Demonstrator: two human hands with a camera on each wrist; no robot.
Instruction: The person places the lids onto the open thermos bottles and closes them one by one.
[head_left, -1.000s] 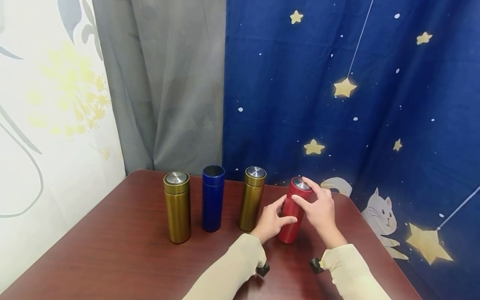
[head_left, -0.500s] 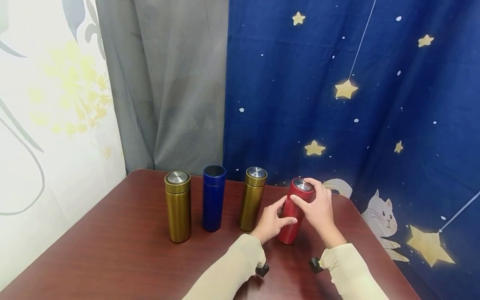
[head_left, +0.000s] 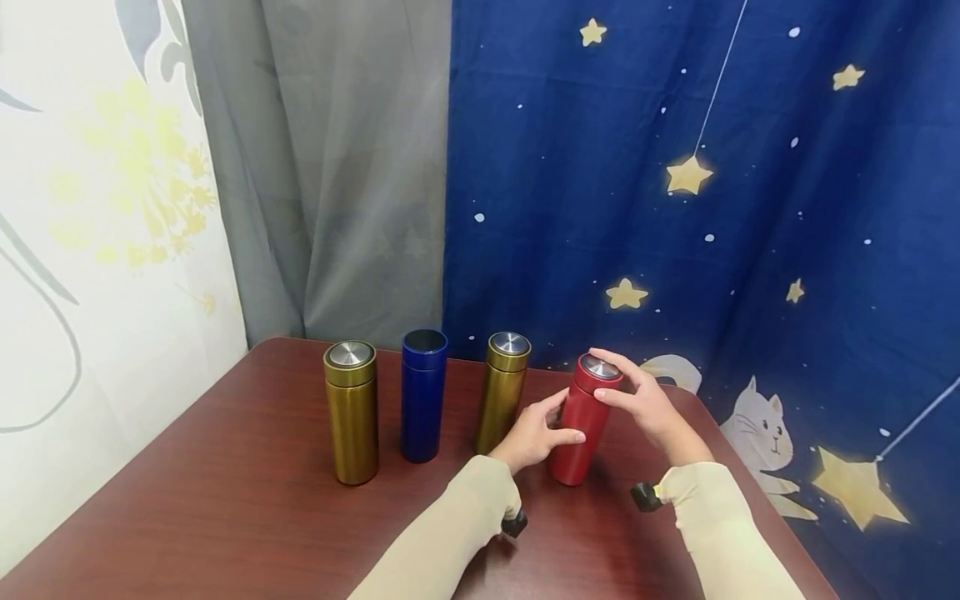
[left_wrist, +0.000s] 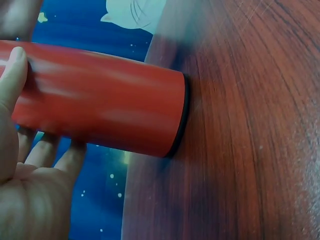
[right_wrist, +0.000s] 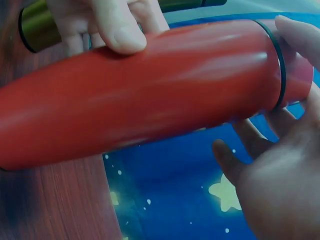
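A red thermos flask [head_left: 588,414] stands on the table at the right of the head view, leaning slightly. My left hand [head_left: 534,435] grips its body from the left, thumb in front and the other fingers round the back. At the top, my right hand [head_left: 652,407] holds the flask's lid [head_left: 599,368], which has a silver disc on top. In the right wrist view, a dark ring [right_wrist: 281,65] marks the seam between body and lid. The left wrist view shows the flask's black base edge [left_wrist: 182,117] near the tabletop; whether it touches all round, I cannot tell.
To the left stand a gold flask [head_left: 351,425], a blue flask [head_left: 422,408] and another gold flask [head_left: 501,404], partly behind my left hand. They share a dark red wooden table [head_left: 225,500]. A starry blue curtain [head_left: 555,233] and a grey curtain [head_left: 367,208] hang behind.
My right hand has shifted round the lid, its wrist swinging right and slightly up. The left hand keeps its grip on the body. The other flasks stay in place.
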